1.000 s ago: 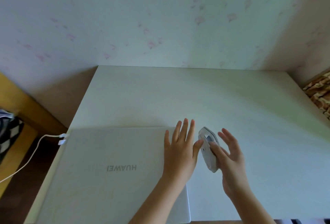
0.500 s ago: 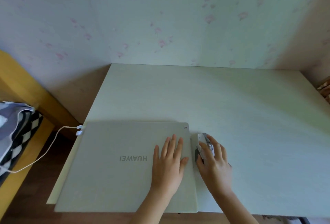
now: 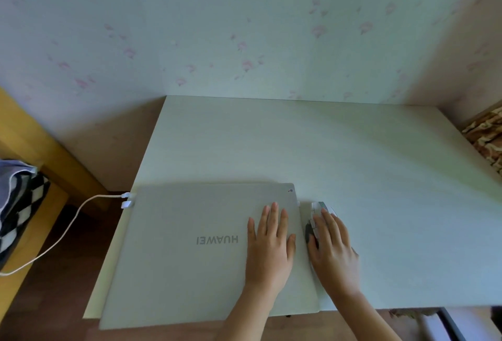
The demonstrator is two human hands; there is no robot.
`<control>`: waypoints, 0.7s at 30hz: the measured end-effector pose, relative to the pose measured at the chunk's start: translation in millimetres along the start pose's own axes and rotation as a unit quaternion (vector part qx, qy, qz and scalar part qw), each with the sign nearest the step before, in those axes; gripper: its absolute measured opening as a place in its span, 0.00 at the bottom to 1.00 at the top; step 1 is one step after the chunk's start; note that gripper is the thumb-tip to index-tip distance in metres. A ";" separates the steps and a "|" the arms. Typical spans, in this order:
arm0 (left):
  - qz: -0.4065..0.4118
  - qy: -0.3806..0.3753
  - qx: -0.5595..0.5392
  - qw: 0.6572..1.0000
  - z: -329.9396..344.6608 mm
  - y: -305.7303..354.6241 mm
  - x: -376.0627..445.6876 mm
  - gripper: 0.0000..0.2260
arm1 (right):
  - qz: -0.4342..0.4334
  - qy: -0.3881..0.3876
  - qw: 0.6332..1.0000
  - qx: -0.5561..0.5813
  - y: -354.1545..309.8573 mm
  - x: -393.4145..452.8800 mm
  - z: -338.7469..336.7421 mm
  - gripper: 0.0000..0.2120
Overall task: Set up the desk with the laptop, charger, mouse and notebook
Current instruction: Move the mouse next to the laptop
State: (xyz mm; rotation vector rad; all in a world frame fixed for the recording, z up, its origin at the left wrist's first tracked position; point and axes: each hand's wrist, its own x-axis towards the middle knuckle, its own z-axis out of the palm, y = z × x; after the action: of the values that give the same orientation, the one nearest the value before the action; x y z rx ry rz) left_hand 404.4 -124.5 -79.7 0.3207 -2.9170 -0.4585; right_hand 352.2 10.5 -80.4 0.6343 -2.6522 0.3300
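Head view. A closed grey laptop [image 3: 195,248], its lid lettering reading upside down, lies at the lower left of the pale surface [image 3: 353,156], its near edge overhanging the front edge of the surface. The left hand [image 3: 270,243] rests flat and released on the right part of the lid, fingers spread and pointing toward the wall. Just beside the laptop's right edge, the right hand [image 3: 332,248] is cupped over a white-and-dark mouse [image 3: 316,211] that sits on the surface, only its front and left side showing. At the laptop's far left corner, a white charger cable [image 3: 65,232] ends in two white plugs [image 3: 126,199] and trails off to the lower left of the frame.
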 end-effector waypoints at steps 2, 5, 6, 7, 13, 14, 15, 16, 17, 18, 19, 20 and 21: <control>0.004 -0.014 0.006 1.000 -0.4 0.1 0.5 0.23 | -0.004 -0.017 1.000 -0.006 0.6 -3.9 1.7 0.19; 0.024 -0.049 0.008 0.998 -2.3 -1.8 1.5 0.23 | -0.011 -0.063 0.998 -0.017 2.0 -7.4 -2.2 0.24; 0.033 -0.069 0.012 0.997 -4.1 -3.6 2.4 0.24 | -0.010 -0.079 0.997 -0.019 1.8 -7.1 -6.2 0.25; 0.040 -0.089 0.022 0.995 -6.8 -5.7 4.2 0.24 | -0.007 -0.092 0.996 -0.022 1.2 -5.5 -11.3 0.25; 0.070 -0.128 0.005 0.989 -54.0 -10.3 13.8 0.21 | -0.004 -0.116 0.993 -0.022 -10.2 2.7 -60.8 0.22; 0.090 -0.111 0.013 0.990 -66.0 -8.7 13.7 0.21 | -0.004 -0.108 0.994 -0.021 -13.8 2.3 -72.2 0.22; 0.112 -0.096 0.025 0.989 -79.6 -6.0 13.1 0.20 | -0.002 -0.101 0.995 -0.021 -18.1 1.8 -85.8 0.21; 0.133 -0.080 0.034 0.987 -94.1 -1.8 11.8 0.19 | 0.001 -0.090 0.996 -0.023 -21.7 1.6 -100.2 0.21; 0.152 -0.064 0.034 0.986 -106.4 3.6 10.4 0.19 | 0.008 -0.081 0.996 -0.024 -24.2 1.9 -115.0 0.19; 0.174 -0.045 0.028 0.983 -117.0 10.3 8.5 0.18 | 0.018 -0.073 0.997 -0.027 -25.8 0.9 -129.8 0.18; 0.197 -0.027 0.022 0.980 -127.9 17.3 6.0 0.18 | 0.031 -0.066 0.997 -0.028 -27.8 -0.7 -145.6 0.17; 0.217 -0.014 0.018 0.976 -140.4 24.4 3.4 0.18 | 0.043 -0.060 0.997 -0.026 -29.5 -2.3 -162.2 0.16; 0.231 -0.010 0.015 0.973 -154.9 32.9 -0.5 0.18 | 0.055 -0.055 0.997 -0.025 -31.1 -5.3 -179.1 0.16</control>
State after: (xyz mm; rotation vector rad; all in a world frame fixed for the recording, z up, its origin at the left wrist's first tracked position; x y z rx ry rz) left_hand 429.9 -137.6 76.1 -0.3592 -2.8839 -0.3419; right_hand 428.2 41.3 82.0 0.5054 -2.7970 0.2665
